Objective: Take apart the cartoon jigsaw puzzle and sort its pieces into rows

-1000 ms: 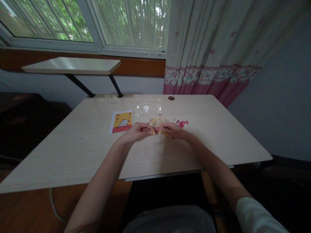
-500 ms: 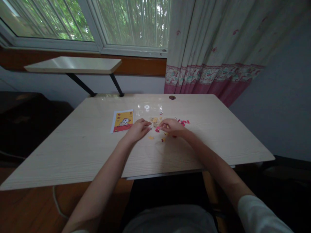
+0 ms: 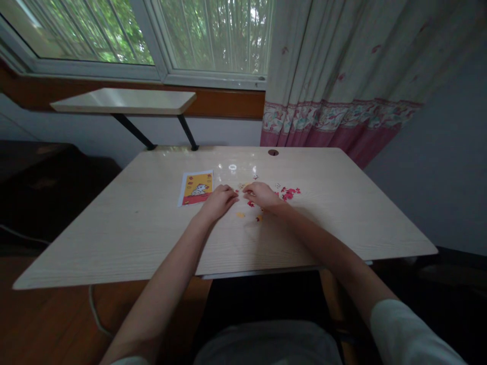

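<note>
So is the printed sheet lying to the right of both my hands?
No, the printed sheet lies on the desk to the left of the left hand and the right hand.

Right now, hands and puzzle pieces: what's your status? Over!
Left hand, right hand close together, grips unclear. Puzzle pieces scattered, red pieces clustered right. Right hand may hide some.

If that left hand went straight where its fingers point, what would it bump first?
Probably the small, flat red piece, then the bare right hand, though how high the left hand sits is unclear.
</note>
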### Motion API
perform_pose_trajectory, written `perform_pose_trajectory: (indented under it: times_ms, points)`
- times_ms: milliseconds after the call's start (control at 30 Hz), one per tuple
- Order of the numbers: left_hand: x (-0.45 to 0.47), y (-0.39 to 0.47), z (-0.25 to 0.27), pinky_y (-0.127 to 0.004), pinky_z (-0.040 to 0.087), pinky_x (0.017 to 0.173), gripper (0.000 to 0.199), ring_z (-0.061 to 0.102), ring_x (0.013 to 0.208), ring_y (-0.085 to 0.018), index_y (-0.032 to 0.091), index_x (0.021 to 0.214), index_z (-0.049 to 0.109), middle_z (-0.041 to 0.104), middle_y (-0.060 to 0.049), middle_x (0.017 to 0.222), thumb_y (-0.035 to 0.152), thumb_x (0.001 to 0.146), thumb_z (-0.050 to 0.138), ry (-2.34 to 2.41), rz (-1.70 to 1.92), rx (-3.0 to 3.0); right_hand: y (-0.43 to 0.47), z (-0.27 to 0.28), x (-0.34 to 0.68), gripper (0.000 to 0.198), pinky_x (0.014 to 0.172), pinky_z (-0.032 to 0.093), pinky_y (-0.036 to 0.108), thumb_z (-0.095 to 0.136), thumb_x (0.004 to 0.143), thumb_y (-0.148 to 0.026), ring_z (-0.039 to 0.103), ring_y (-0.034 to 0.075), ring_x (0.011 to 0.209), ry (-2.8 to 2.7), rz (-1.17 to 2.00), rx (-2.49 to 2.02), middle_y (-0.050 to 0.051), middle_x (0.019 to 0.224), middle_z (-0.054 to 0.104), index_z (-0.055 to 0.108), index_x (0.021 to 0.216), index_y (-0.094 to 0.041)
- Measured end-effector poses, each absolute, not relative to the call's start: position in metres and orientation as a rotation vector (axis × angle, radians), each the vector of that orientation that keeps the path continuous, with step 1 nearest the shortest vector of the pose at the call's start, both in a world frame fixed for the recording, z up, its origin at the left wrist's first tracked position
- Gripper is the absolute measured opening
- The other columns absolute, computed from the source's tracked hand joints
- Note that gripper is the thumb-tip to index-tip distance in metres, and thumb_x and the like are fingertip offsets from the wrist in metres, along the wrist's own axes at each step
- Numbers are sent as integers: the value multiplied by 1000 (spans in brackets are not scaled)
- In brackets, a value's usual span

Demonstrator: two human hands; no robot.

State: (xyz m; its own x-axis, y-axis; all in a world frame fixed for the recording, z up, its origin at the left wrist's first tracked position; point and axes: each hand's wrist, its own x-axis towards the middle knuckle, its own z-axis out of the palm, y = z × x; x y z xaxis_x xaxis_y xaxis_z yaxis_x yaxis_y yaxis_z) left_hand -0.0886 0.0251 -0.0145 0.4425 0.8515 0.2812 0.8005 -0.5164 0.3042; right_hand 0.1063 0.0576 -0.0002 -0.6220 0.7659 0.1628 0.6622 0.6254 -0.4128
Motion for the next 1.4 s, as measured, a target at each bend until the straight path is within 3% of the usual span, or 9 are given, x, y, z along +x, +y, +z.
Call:
perform_pose_trajectory:
  times_ms: [367,533,733,933,1067,1200,1400]
  points:
    - [-80,19,-4,-34,41,75,29,52,75,-21,15,80,66,61,-9,75,28,87,42,1439,664,2432,55,-7,135,30,65,44,24,57,79,-37,57,13,70,-1863,997,-1168,7,82,68,70,89,-11]
    - [-81,21,-8,-35,41,78,28,53,83,-22,15,91,67,62,-11,83,27,86,42,1520,726,2437,55,-10,133,38,62,43,24,56,77,-45,56,12,68,-1812,1103,-1184,6,79,67,69,89,-11]
    - [-84,22,-7,-34,42,76,29,56,81,-22,13,90,66,65,-11,83,25,87,40,1578,683,2417,47,-6,130,38,59,40,21,56,77,-47,54,11,64,-2003,1132,-1071,4,73,66,71,83,-12]
    - [-87,19,1,-29,42,68,25,55,69,-18,15,86,66,65,-7,74,23,84,42,1520,725,2246,29,-4,121,27,52,29,19,58,80,-38,42,6,51,-2416,1017,-1053,-3,55,55,71,79,-14]
    - [-93,21,-1,-29,40,67,21,55,67,-18,16,76,67,64,-6,71,23,79,47,1442,610,2321,26,-5,119,20,57,31,20,61,80,-35,50,8,60,-2583,852,-1054,-1,67,63,71,88,-20]
    - [-97,22,-2,-29,39,67,21,55,69,-18,17,74,67,64,-7,72,26,79,48,1452,630,2370,28,-5,122,29,62,34,22,61,80,-39,55,12,68,-2652,662,-1066,2,76,65,67,102,-21]
    - [-103,15,6,-25,38,59,30,53,62,-14,14,85,68,63,-4,71,40,77,55,1369,526,2185,32,-2,129,22,77,39,25,51,87,-30,57,15,88,-2621,512,-984,7,94,64,68,91,-17]
